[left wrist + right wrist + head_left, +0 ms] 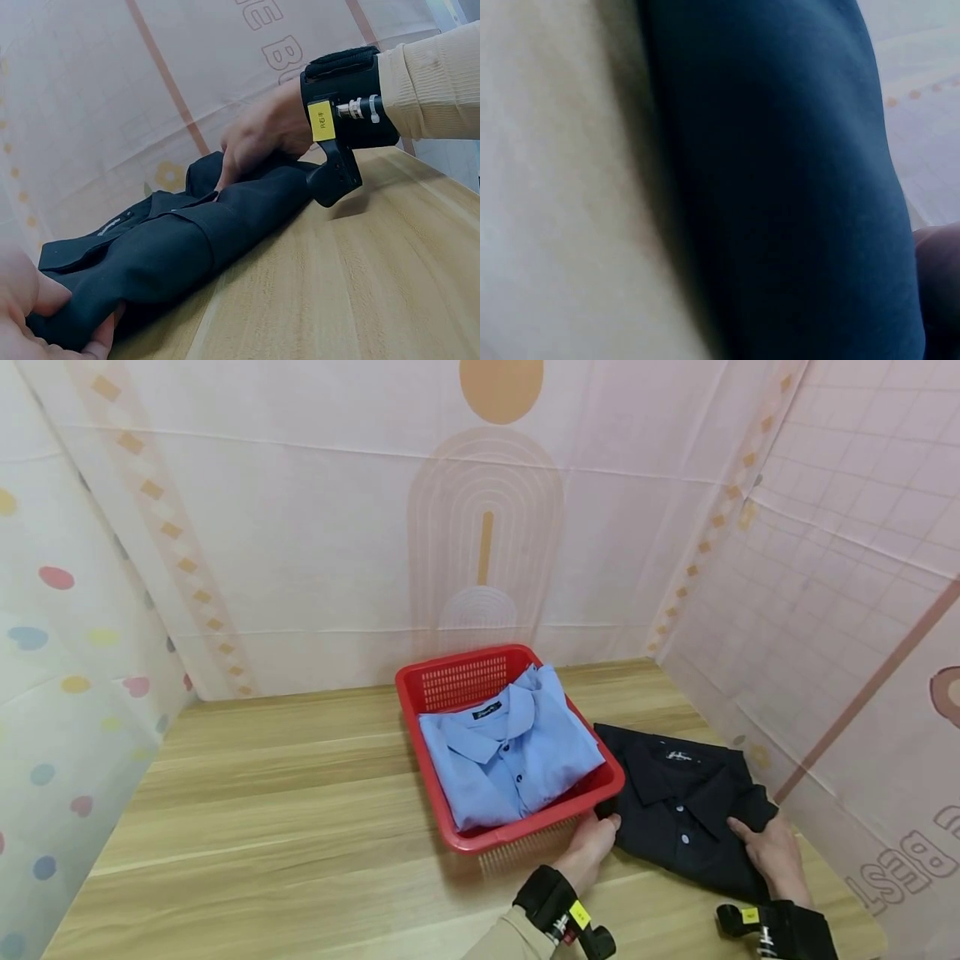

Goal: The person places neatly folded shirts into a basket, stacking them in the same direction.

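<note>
A folded black collared shirt (660, 814) lies on the table at the right, with light buttons and a label at its neck. My left hand (592, 843) pinches its left edge; in the left wrist view the thumb is on top and the fingers tuck under the cloth. At the opposite side, my right hand (774, 853) grips the shirt, thumb on top, other fingers mostly hidden. Dark cloth (780, 180) fills much of the right wrist view. Left of the black shirt, a folded light blue shirt (555, 747) rests in a red plastic basket (420, 768).
The basket's right rim comes right up to the black shirt's left edge. A wood-grain table (285, 810) extends to the left of the basket. Patterned cloth walls (315, 543) enclose the back and both sides.
</note>
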The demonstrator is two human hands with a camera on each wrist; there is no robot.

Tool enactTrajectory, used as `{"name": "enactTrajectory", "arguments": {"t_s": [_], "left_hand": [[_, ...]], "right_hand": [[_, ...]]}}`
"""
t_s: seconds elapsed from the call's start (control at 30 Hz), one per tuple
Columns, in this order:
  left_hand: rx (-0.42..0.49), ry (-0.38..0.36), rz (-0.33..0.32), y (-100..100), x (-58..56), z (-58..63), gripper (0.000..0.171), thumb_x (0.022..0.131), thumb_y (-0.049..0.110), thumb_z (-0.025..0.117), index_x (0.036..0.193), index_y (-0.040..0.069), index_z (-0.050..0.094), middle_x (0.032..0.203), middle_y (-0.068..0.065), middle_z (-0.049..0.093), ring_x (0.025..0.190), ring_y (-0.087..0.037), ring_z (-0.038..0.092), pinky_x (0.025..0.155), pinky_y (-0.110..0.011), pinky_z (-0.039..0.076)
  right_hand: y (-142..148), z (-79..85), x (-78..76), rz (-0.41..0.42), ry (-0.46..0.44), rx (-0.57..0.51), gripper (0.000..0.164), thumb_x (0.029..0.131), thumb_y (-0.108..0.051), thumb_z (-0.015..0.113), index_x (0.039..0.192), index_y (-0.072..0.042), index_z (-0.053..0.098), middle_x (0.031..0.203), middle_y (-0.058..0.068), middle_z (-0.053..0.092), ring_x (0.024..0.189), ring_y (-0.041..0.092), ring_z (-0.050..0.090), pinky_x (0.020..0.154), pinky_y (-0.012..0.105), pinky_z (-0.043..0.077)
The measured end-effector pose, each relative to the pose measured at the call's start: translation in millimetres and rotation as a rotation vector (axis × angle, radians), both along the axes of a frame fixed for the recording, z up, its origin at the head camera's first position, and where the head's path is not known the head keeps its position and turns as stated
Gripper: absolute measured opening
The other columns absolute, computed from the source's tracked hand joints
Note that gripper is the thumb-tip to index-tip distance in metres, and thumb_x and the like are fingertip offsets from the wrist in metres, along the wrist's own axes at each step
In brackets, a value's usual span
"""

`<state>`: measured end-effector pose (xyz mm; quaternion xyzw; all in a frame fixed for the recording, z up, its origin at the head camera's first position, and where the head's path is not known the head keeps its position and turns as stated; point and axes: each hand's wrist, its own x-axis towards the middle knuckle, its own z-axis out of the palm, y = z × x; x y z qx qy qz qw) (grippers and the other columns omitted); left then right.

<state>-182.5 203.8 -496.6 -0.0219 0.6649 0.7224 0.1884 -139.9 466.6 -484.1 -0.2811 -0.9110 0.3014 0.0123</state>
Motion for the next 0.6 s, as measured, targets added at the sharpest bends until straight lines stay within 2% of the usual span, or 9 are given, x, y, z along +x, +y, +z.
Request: {"name": "enactTrajectory", "arguments": {"t_s": [0.23,0.6], "left_hand": [[0.012,0.043,-0.012,-1.1,-2.3,-1.1,0.066,0.098,0.006,0.059,0.158,-0.002,0.034,0.164,-0.023,0.032,0.152,-0.042,0.027,0.123,-0.056,0.026],[-0.026,0.052,-0.014,0.0,-1.3,1.0,0.064,0.097,0.01,0.062,0.157,0.0,0.039,0.161,-0.021,0.039,0.149,-0.041,0.034,0.121,-0.056,0.031]], "right_hand": [[-5.5,-3.5,3.5,-0.036,0.099,-0.015,0.078,0.099,-0.016,0.062,0.146,0.027,0.019,0.144,0.051,0.027,0.134,0.066,0.028,0.115,0.069,0.026],[-6.1,-2.7,8.3,-0.07,0.113,-0.05,0.077,0.099,-0.017,0.058,0.147,0.026,0.016,0.145,0.051,0.026,0.134,0.067,0.026,0.116,0.068,0.023]]}}
